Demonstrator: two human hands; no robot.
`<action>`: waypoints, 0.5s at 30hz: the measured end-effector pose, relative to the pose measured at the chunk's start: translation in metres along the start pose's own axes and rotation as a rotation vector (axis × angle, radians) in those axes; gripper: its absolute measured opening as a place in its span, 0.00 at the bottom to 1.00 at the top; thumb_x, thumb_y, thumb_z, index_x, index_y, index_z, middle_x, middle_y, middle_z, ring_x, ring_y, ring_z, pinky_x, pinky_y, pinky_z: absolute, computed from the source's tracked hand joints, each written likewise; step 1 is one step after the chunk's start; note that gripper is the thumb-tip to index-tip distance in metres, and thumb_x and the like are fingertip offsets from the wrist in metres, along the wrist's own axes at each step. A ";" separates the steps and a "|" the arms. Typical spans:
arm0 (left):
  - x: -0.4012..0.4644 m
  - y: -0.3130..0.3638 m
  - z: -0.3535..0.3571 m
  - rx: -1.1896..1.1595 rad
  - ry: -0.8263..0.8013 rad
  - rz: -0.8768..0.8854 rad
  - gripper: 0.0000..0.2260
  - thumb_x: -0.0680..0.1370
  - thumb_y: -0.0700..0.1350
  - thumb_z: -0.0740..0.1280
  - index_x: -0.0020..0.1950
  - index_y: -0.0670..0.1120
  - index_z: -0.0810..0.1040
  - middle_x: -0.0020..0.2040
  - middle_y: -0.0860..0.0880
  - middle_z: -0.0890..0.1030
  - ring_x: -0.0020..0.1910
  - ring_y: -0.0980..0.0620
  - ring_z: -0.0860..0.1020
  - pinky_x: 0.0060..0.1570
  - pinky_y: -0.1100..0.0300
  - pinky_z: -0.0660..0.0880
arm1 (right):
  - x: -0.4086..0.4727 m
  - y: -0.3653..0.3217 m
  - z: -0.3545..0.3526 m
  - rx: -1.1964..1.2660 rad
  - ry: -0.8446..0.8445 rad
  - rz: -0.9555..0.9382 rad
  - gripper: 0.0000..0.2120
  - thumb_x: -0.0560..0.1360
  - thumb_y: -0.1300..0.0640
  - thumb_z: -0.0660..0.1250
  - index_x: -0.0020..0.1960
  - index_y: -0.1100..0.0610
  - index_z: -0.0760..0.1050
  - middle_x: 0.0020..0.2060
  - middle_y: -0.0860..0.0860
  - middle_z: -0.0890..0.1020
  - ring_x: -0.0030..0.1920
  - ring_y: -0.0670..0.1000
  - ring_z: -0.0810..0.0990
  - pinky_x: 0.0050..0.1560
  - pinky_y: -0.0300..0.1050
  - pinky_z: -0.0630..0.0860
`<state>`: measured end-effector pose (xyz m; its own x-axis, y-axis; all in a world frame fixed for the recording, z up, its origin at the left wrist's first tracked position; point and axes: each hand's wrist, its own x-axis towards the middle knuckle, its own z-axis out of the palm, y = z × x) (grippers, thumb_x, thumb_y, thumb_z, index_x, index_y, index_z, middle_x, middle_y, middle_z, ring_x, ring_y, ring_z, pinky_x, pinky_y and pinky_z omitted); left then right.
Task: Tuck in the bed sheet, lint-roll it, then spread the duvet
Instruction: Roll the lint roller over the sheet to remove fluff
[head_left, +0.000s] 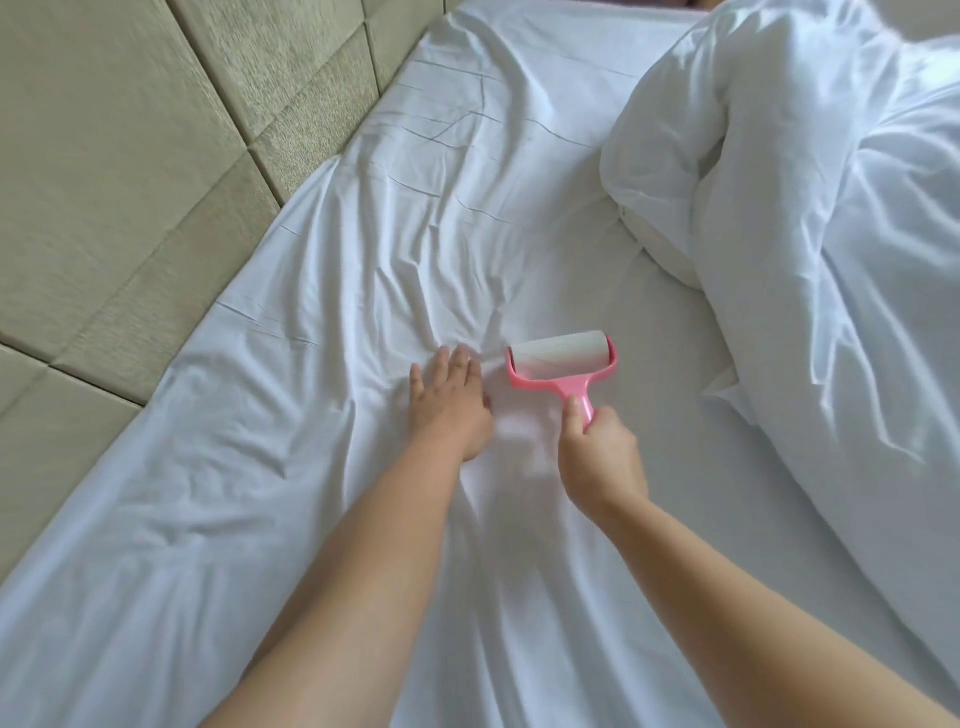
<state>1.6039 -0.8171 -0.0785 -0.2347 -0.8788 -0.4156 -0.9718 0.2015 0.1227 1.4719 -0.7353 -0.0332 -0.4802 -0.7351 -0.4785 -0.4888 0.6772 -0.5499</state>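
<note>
The left hand (451, 400) lay flat with straight fingers (457, 361) on the wrinkled bed sheet (322, 322), likely holding it taut; the right hand (597, 452) gripped the pink lint roller (561, 364), its roll touching the sheet; the duvet (810, 208) sat bunched to the right.

The lint roller (561, 358) is set on the bed sheet (311, 467), just right of the left hand (449, 400); the duvet (805, 234) is heaped farther right.
</note>
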 end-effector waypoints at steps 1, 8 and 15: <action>0.002 0.004 0.001 0.010 -0.013 0.017 0.26 0.83 0.49 0.48 0.79 0.45 0.45 0.79 0.50 0.41 0.77 0.50 0.39 0.75 0.45 0.39 | 0.004 0.004 0.000 -0.022 -0.020 0.017 0.22 0.81 0.42 0.48 0.54 0.60 0.68 0.45 0.55 0.71 0.51 0.60 0.76 0.43 0.47 0.68; 0.013 0.014 0.002 0.076 -0.152 -0.012 0.42 0.76 0.69 0.52 0.78 0.45 0.39 0.78 0.50 0.36 0.77 0.50 0.37 0.72 0.38 0.41 | 0.034 0.006 0.005 0.015 -0.171 0.092 0.23 0.80 0.40 0.46 0.56 0.59 0.66 0.41 0.57 0.76 0.38 0.58 0.78 0.29 0.41 0.69; 0.039 0.016 -0.009 0.104 -0.170 -0.014 0.62 0.61 0.77 0.63 0.77 0.45 0.35 0.78 0.50 0.34 0.76 0.41 0.34 0.69 0.31 0.43 | 0.072 -0.021 0.008 0.065 -0.173 0.109 0.24 0.81 0.41 0.47 0.61 0.61 0.65 0.45 0.59 0.76 0.32 0.56 0.76 0.24 0.38 0.66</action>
<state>1.5794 -0.8518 -0.0842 -0.2132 -0.7977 -0.5642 -0.9701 0.2413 0.0255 1.4541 -0.8027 -0.0614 -0.3927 -0.6556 -0.6450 -0.3898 0.7539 -0.5289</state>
